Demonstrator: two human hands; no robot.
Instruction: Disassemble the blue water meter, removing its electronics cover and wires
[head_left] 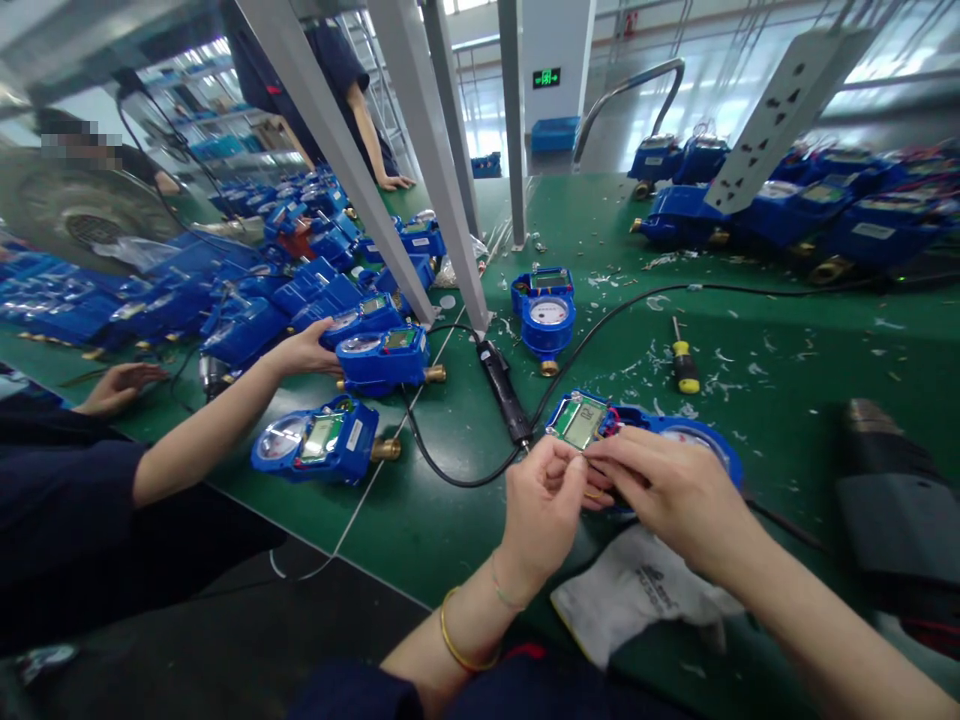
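A blue water meter point(718, 447) lies in front of me, with a lit display on its green circuit board point(580, 421) and thin wires beside it. My left hand point(541, 505) is closed in a pinch at the near edge of the board. Against it, my right hand point(679, 490) also pinches, its fingers meeting the left fingertips just below the wires. Whatever is between the fingers is too small or hidden to name. The right hand covers part of the meter. Under my right wrist lies a grey-white work glove point(637, 595).
Beyond my hands are a black electric screwdriver point(502, 392) with its cable, another blue meter point(547, 315) and a yellow-black screwdriver point(683, 362). A dark heat gun point(892, 500) is at right. To the left, a co-worker's hand point(307, 350) touches a meter point(382, 358). Metal posts point(442, 150) rise behind.
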